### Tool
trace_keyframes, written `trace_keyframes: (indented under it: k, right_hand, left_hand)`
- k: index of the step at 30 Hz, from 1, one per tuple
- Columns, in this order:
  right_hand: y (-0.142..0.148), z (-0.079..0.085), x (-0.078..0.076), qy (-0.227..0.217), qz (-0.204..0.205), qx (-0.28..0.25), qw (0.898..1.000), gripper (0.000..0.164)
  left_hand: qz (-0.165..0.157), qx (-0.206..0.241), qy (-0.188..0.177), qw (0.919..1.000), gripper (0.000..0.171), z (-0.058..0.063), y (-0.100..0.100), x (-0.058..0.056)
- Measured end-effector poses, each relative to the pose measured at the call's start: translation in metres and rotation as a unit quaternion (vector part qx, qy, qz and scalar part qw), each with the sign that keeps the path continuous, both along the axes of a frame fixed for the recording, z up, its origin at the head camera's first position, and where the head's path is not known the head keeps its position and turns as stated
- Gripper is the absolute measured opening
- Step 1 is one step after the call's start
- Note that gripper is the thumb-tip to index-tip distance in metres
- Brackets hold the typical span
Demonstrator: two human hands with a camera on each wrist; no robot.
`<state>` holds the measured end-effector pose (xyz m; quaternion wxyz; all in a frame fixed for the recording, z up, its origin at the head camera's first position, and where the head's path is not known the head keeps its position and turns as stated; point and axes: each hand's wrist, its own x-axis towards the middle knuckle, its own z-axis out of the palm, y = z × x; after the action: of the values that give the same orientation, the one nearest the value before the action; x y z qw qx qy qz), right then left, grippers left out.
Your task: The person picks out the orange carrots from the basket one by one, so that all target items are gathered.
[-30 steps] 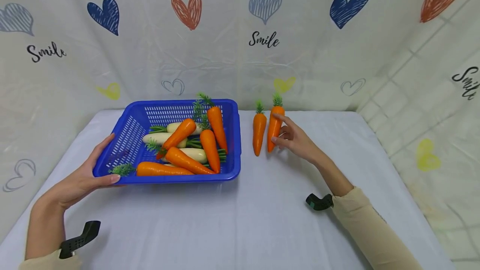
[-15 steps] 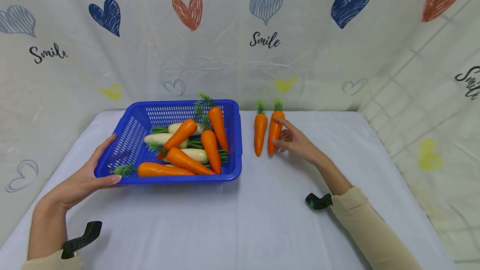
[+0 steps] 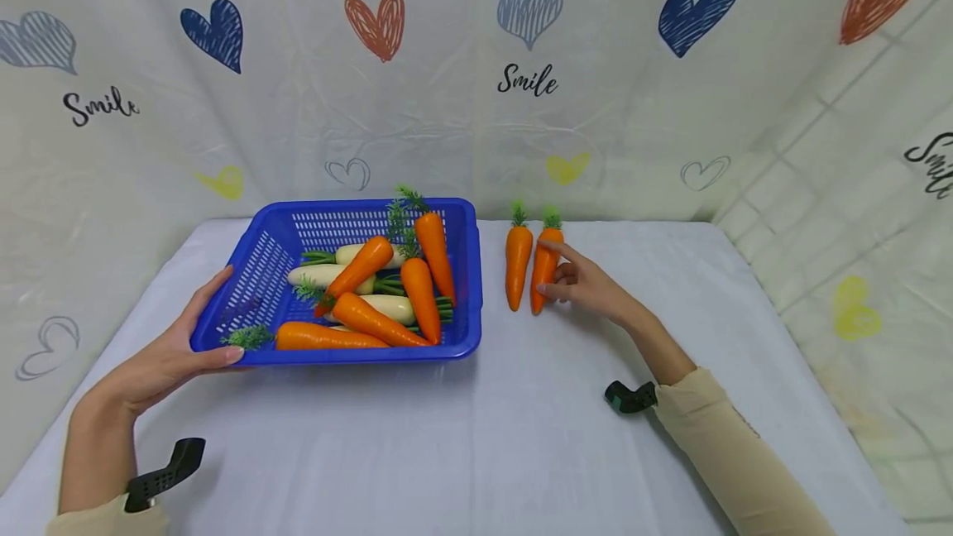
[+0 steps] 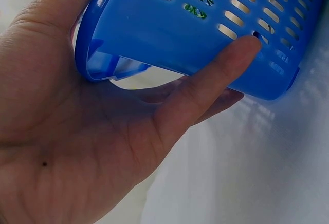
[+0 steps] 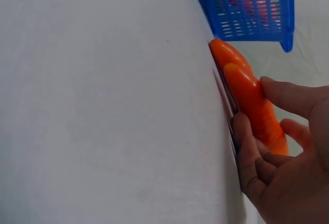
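Observation:
My left hand [image 3: 160, 362] grips the left end of a blue perforated basket [image 3: 476, 288], thumb at the near corner and fingers spread along the side. Up close in the left wrist view, a fingertip presses the slotted wall [image 4: 154, 34]. Orange carrots [image 3: 328, 336] with feathery green tops lie in the basket over white radishes [image 3: 387, 307]. On the table to the right, my right hand [image 3: 584, 281] holds a carrot [image 3: 546, 269] between thumb and fingers, its tip pointing towards me. Another carrot [image 3: 518, 267] lies parallel just left of it.
A white cloth covers the table [image 3: 476, 437]. Behind it hangs a pale curtain [image 3: 432, 122] printed with hearts and "Smile", which continues along the sides. Both wrists wear a black camera mount [image 3: 629, 397].
The right-hand carrot has slid a little towards me under my right hand, so its top now sits about level with the neighbouring carrot's. My left hand keeps its grip on the basket.

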<state>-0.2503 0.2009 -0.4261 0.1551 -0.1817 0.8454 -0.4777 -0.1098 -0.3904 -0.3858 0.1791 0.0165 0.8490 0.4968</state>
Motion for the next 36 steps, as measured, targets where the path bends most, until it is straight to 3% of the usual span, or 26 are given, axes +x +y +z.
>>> trace_keyframes:
  k: [14,36]
  right_hand:
    - [-0.0016,-0.0013,-0.0012,0.017,0.0,0.023,1.0,0.086]
    - [-0.0019,-0.0022,-0.0038,0.039,-0.004,0.007,0.999,0.084]
  left_hand:
    - [0.002,-0.005,0.001,1.0,0.107,0.0006,0.0003,0.0006]
    - [0.007,-0.002,-0.002,1.0,0.106,-0.0002,0.0004,0.0003]
